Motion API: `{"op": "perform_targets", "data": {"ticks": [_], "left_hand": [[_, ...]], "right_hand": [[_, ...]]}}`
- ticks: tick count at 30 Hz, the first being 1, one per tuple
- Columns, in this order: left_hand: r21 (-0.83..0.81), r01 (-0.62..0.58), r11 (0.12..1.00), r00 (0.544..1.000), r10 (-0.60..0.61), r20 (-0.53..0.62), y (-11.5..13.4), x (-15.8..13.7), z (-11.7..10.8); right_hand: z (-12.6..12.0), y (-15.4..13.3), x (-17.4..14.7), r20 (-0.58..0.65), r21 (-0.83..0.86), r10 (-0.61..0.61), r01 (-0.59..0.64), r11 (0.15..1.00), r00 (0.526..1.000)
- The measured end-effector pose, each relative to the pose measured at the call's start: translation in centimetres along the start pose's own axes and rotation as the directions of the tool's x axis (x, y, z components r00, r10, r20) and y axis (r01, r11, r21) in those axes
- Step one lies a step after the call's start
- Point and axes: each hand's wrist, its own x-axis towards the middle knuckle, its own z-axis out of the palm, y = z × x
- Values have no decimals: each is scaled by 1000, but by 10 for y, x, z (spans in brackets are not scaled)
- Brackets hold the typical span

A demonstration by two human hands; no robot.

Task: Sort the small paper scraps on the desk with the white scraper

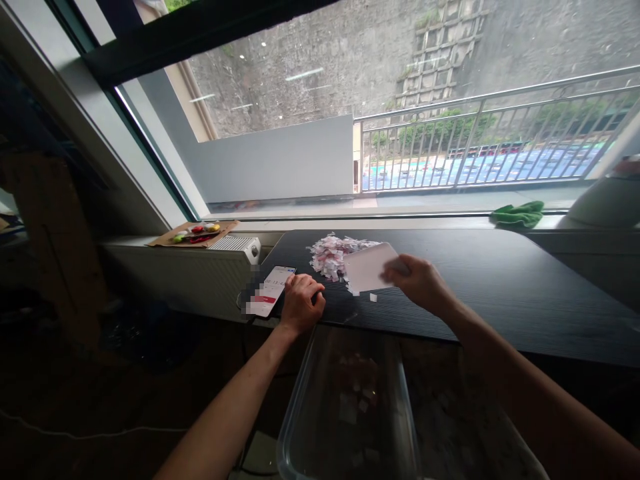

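Note:
My right hand [415,280] is closed on a flat, pale, scraper-like sheet [369,268] with rounded corners. The sheet is tilted against the right side of a heap of small paper scraps [330,257] and hides part of it. A loose paper scrap [373,298] lies just below the sheet. Resting at the table's near edge, my left hand [303,300] has its fingers curled in, and I see nothing held in it. Beside it on the left lies a phone [273,290] with a timer on its lit screen.
Below the dark table [475,287] stands a clear plastic bin [407,413] with several scraps inside. A radiator [190,273] stands to the left, with colourful items on brown cardboard [160,239] above it. A green cloth [517,215] lies on the window sill.

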Motion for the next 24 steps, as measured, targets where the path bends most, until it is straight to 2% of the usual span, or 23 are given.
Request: {"op": "perform_targets", "data": {"ticks": [4, 8, 11, 13, 16, 19, 21, 24], "left_hand": [[7, -6, 1000, 1000, 6, -1, 0, 0, 0], [17, -22, 1000, 1000, 22, -16, 1, 0, 0], [15, -26, 1000, 999, 27, -21, 2, 0, -1], [17, -30, 999, 999, 30, -19, 2, 0, -1], [27, -38, 999, 999, 39, -23, 0, 0, -1], [32, -59, 998, 998, 60, -23, -2, 0, -1], [36, -75, 996, 997, 76, -23, -3, 0, -1], [43, -83, 996, 996, 84, -28, -4, 0, -1]], "right_hand": [[-9, -3, -4, -3, -146, 16, -16, 989, 1000], [-47, -7, -21, -18, -266, 97, -99, 959, 995], [-75, -2, -30, -49, -260, 160, -167, 951, 986], [-85, 6, -31, -81, -173, 205, -216, 961, 975], [-82, 22, -25, -105, 124, 311, -298, 946, 944], [-67, 40, -17, 18, 400, 377, -352, 846, 926], [-62, 50, -16, 51, 454, 426, -401, 795, 903], [-70, 62, -23, 110, 428, 466, -465, 775, 878]]}}
